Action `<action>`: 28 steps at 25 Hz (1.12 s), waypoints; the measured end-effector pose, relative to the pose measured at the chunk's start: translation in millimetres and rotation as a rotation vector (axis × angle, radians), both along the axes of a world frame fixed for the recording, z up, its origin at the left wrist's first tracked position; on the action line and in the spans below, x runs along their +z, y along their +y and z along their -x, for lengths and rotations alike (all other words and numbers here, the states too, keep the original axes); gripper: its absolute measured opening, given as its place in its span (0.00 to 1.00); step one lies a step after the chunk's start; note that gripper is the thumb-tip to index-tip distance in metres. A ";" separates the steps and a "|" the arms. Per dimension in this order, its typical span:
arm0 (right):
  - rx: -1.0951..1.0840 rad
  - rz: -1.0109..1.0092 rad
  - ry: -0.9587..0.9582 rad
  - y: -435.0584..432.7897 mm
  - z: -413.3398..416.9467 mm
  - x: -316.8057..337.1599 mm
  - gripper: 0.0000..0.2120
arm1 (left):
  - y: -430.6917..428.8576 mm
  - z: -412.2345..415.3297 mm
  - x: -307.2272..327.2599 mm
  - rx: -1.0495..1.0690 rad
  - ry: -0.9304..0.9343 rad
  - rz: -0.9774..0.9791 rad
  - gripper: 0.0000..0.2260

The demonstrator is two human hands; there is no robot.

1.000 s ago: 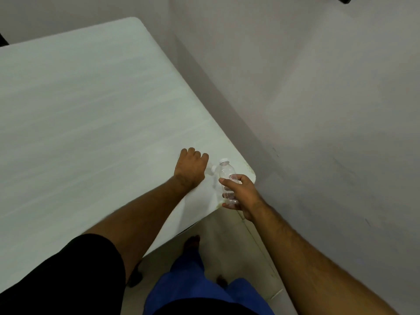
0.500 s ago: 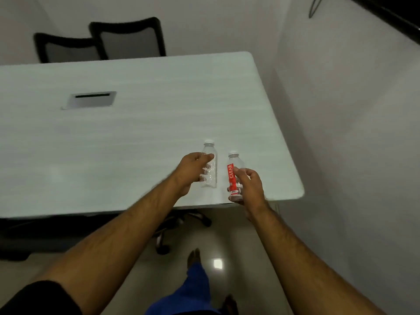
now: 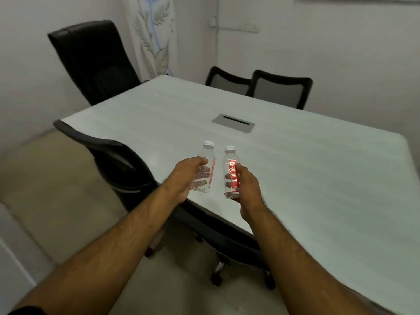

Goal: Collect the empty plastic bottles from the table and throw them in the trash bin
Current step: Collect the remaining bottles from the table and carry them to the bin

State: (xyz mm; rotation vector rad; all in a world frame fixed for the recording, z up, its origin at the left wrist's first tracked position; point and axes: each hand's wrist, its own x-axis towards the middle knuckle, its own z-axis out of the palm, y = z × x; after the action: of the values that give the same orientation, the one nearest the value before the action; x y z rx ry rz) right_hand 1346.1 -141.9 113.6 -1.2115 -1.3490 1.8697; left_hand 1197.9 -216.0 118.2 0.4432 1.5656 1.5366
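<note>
My left hand (image 3: 185, 176) was wrapped around a clear bottle (image 3: 203, 169), and my right hand (image 3: 246, 187) gripped a red-labelled bottle (image 3: 231, 171). I held both upright, white caps up, side by side without touching, above the near corner of the white table (image 3: 318, 178). A grey cable hatch (image 3: 233, 123) sat beyond them, with black chairs (image 3: 95, 62) around the table.

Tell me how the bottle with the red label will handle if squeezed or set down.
The red-label bottle in the right hand looks clear and empty, so probably very light. Thin plastic likely dents under a tight squeeze. Tall and narrow, it may tip easily if stood on the table.
</note>
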 end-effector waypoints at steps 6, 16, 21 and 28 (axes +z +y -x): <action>0.120 -0.002 -0.009 -39.6 172.2 17.7 0.13 | -59.5 149.0 11.1 0.150 -0.129 -0.135 0.15; 0.338 -0.138 0.120 -72.3 422.9 27.2 0.11 | -121.4 348.1 15.2 0.492 -0.061 -0.271 0.23; 0.485 -0.149 0.053 -83.0 547.4 26.3 0.13 | -147.0 437.1 30.6 0.620 0.005 -0.244 0.10; 0.681 -0.140 0.091 -114.1 720.6 21.1 0.12 | -189.6 590.1 23.1 0.855 0.041 -0.187 0.08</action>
State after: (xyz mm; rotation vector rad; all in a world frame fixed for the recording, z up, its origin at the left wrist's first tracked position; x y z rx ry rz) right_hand 625.5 -256.1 134.7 -0.6178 -1.9668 2.1777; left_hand 607.8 -405.6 141.4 -0.1393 1.7515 2.3307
